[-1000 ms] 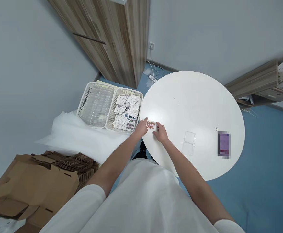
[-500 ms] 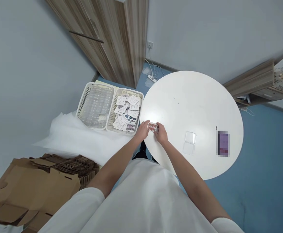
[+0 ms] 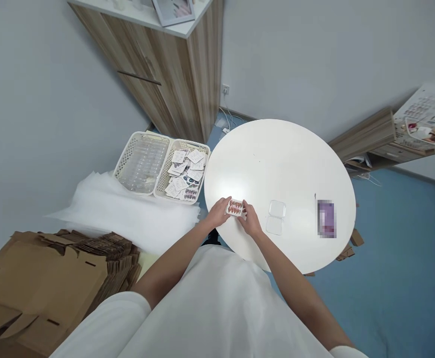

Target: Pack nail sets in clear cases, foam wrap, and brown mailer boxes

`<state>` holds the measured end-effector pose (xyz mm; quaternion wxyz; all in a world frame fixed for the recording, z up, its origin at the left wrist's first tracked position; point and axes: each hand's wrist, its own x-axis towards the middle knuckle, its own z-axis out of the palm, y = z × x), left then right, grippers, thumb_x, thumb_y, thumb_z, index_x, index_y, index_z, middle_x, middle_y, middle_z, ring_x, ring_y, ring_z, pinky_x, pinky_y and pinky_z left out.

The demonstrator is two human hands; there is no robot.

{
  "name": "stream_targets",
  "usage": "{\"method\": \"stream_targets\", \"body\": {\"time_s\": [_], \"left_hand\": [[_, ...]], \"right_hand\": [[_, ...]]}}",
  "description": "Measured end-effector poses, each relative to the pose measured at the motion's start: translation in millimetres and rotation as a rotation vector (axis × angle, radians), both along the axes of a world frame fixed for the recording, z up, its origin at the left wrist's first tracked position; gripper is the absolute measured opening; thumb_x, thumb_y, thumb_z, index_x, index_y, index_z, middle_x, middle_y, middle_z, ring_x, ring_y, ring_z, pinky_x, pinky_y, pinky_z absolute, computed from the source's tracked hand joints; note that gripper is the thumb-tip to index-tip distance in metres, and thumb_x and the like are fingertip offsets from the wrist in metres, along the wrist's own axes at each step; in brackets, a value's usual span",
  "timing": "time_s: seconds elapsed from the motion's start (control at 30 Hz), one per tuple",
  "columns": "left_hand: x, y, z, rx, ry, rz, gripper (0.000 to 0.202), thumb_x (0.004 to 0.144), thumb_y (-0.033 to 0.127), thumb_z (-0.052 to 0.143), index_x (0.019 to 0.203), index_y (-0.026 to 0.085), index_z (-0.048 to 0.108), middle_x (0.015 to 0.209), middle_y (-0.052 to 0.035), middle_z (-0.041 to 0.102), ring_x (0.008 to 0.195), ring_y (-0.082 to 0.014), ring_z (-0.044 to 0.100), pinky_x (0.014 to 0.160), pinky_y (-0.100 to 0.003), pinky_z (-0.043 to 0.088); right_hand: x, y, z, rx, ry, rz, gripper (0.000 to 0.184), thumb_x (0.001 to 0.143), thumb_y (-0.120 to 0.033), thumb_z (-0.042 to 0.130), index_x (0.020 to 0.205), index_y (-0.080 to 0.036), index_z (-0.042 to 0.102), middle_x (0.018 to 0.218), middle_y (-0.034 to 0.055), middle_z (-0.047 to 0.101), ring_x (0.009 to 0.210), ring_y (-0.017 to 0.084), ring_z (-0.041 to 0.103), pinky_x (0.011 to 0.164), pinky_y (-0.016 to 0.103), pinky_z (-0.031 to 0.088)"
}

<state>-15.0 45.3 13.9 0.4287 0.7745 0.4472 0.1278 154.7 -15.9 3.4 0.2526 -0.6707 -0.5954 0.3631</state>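
Observation:
A small white card of reddish false nails (image 3: 235, 207), set in two rows, is held over the left part of the round table. My left hand (image 3: 218, 213) grips its left edge, fingers closed. On the opposite edge, my right hand (image 3: 251, 220) pinches the card between thumb and fingers. To the right of my hands, a clear plastic case (image 3: 276, 217) lies unfolded on the table, its two halves spread flat.
The white round table (image 3: 277, 149) also bears a blurred purple object (image 3: 327, 219). Left of it stand a basket of nail cards (image 3: 184, 171) and a basket of clear cases (image 3: 143, 161). White foam sheets (image 3: 120, 211) and folded cardboard boxes (image 3: 49, 283) lie nearer me.
My view has tilted up and turned right. Both hands, still on the nail card, have moved rightward over the table, closer to the unfolded case.

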Motion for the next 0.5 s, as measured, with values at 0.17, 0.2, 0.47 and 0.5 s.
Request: {"method": "stream_targets", "body": {"time_s": [0.17, 0.2, 0.47, 0.5], "left_hand": [[35, -36, 3.2, 0.018, -0.005, -0.08, 0.065, 0.069, 0.014, 0.057, 0.127, 0.02, 0.029, 0.105, -0.0074, 0.049, 0.095, -0.0221, 0.049, 0.081, -0.037, 0.042], [44, -43, 3.8, 0.017, -0.005, -0.089, 0.065, 0.069, 0.015, 0.057, 0.127, 0.02, 0.03, 0.105, -0.0073, 0.049, 0.096, -0.0222, 0.049, 0.081, -0.037, 0.042], [107, -85, 5.8, -0.028, 0.065, -0.138, 0.064, 0.066, 0.017, 0.061, 0.124, 0.021, 0.033, 0.11, -0.0071, 0.05, 0.099, -0.0223, 0.048, 0.083, -0.035, 0.04], [113, -86, 5.9, -0.031, 0.08, -0.136, 0.063, 0.066, 0.018, 0.062, 0.123, 0.021, 0.035, 0.109, -0.0071, 0.05, 0.099, -0.0226, 0.048, 0.082, -0.035, 0.04]], "right_hand": [[39, -47, 4.1, 0.023, 0.018, -0.018, 0.067, 0.074, -0.021, 0.051, 0.133, -0.027, 0.019, 0.105, 0.0068, 0.046, 0.09, 0.02, 0.049, 0.079, 0.04, 0.044], [48, -57, 4.7, 0.017, 0.022, -0.029, 0.066, 0.074, -0.022, 0.051, 0.132, -0.027, 0.02, 0.105, 0.0065, 0.046, 0.09, 0.02, 0.049, 0.079, 0.04, 0.045], [116, -106, 2.9, -0.012, 0.041, -0.039, 0.063, 0.071, -0.027, 0.055, 0.128, -0.026, 0.028, 0.105, 0.0059, 0.049, 0.092, 0.021, 0.049, 0.081, 0.04, 0.043], [122, -107, 2.5, -0.009, 0.032, -0.034, 0.063, 0.07, -0.027, 0.056, 0.127, -0.026, 0.03, 0.107, 0.0062, 0.048, 0.096, 0.021, 0.048, 0.083, 0.04, 0.042]]}}
